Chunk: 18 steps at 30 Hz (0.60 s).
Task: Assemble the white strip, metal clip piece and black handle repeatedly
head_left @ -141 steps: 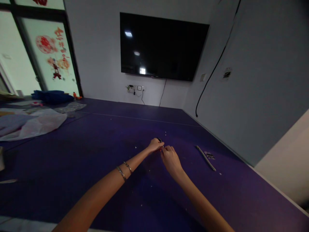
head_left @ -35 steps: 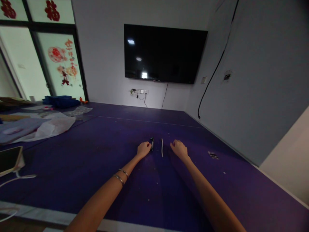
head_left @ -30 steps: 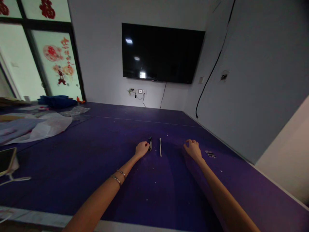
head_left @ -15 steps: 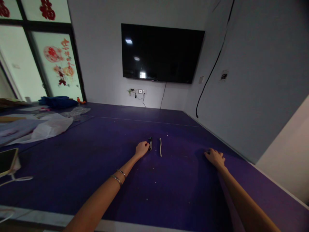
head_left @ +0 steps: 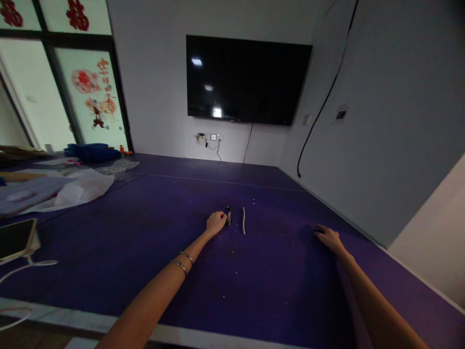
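My left hand point(head_left: 216, 223) is closed at the middle of the purple table point(head_left: 174, 291), its fingertips on a slim dark object point(head_left: 228, 215) with a silvery side. The object stands or lies lengthwise away from me; I cannot make out its kind. Just to its right, apart from the hand, lies a thin, slightly bent whitish strip point(head_left: 243, 221). Farther right, my right hand point(head_left: 330, 239) rests low over the table, fingers closed around a small dark object point(head_left: 318, 230), mostly hidden and too small to name.
White plastic sheeting point(head_left: 85, 189) and a blue cloth bundle point(head_left: 92, 152) lie at the far left. Nearer on the left is a phone point(head_left: 16, 240) with a white cable point(head_left: 39, 263). Small pale specks dot the table. A black cable point(head_left: 319, 116) hangs along the right wall.
The fingers of my right hand have drawn together, and the dark object shows more at their tips. My left hand stays at the slim object. The whole view has shifted slightly.
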Motion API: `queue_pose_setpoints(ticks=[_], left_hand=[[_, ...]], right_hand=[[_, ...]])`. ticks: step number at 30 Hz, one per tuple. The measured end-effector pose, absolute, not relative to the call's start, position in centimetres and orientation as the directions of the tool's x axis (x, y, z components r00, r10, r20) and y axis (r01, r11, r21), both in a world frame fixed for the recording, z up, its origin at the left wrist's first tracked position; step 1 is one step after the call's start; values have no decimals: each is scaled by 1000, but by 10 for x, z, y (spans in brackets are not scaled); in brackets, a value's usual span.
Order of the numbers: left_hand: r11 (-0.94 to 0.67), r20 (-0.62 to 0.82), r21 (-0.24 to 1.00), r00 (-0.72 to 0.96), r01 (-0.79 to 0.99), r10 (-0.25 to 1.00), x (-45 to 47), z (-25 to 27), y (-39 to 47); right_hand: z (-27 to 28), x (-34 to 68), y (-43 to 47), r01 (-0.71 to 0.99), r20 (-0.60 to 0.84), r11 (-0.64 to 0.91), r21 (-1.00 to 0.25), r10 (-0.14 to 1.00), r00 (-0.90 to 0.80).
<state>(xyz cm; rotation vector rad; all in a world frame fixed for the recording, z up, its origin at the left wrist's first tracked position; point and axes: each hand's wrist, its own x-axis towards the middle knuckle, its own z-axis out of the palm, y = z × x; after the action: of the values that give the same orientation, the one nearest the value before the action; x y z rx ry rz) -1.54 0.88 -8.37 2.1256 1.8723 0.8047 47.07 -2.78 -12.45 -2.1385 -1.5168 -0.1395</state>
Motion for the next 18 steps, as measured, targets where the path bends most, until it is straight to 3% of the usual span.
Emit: queue_pose_setpoints(ticks=[3, 7, 13, 18], left_hand=[[-181, 269, 487, 50, 855, 962, -15, -85, 10], [-191, 274, 489, 58, 851, 960, -16, -85, 10], [-193, 276, 499, 56, 845, 960, -17, -85, 10], [-192, 281, 510, 48, 839, 958, -17, -85, 10]], right_hand=[[-124, 470, -26, 903, 315, -245, -353, 878, 361], [-121, 445, -19, 911, 409, -195, -363, 845, 344], [-111, 363, 4, 939, 526, 31, -343, 834, 165], [-106, 294, 15, 926, 470, 186, -328, 882, -11]])
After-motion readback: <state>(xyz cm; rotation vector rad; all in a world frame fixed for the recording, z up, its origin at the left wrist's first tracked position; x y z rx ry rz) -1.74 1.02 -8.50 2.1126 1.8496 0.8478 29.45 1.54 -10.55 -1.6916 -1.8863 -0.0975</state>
